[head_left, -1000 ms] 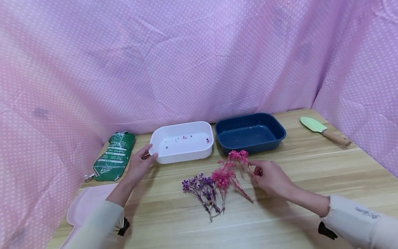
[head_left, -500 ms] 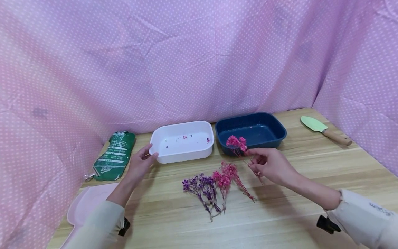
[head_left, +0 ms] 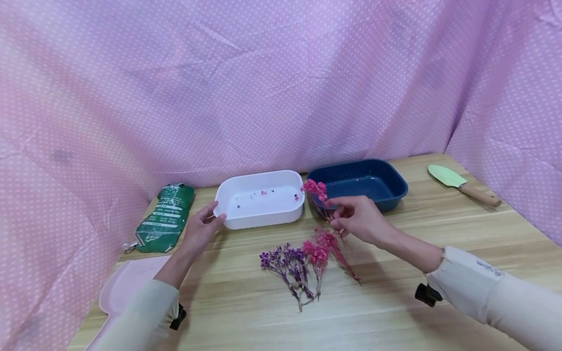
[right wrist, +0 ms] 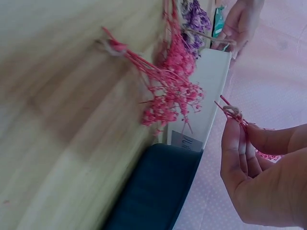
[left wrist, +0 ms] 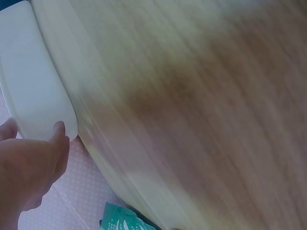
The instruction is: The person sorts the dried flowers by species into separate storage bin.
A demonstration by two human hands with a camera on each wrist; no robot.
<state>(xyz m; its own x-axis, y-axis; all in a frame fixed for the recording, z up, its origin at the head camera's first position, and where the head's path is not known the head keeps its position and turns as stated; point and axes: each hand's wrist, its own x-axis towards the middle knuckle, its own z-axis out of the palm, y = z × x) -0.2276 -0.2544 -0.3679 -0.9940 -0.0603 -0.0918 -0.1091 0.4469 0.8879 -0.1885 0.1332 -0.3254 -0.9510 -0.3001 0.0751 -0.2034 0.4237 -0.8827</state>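
Note:
In the head view, my right hand [head_left: 360, 219] pinches a small sprig of pink dried flowers [head_left: 314, 189] by its stems, above the table at the near side of a dark blue tub [head_left: 362, 185]. The right wrist view shows twine [right wrist: 232, 112] tied round the stems at my fingertips. My left hand [head_left: 203, 229] grips the left end of a white rectangular tub [head_left: 263, 219], thumb and fingers on the end. Small loose flower bits lie inside it. Below the tubs lie pink bunches [head_left: 316, 253] beside purple dried flowers [head_left: 285, 261].
A green printed bag [head_left: 166, 219] lies left of the white tub. A pink flat item [head_left: 131, 280] is partly hidden under my left sleeve. At the right lies a trowel [head_left: 465, 185] with a green blade and wooden handle. Pink dotted cloth [head_left: 281, 87] hangs behind the table.
My right hand has lifted the pink sprig off the table and moved it left and upward toward the gap between the tubs. My left hand stays at the white tub.

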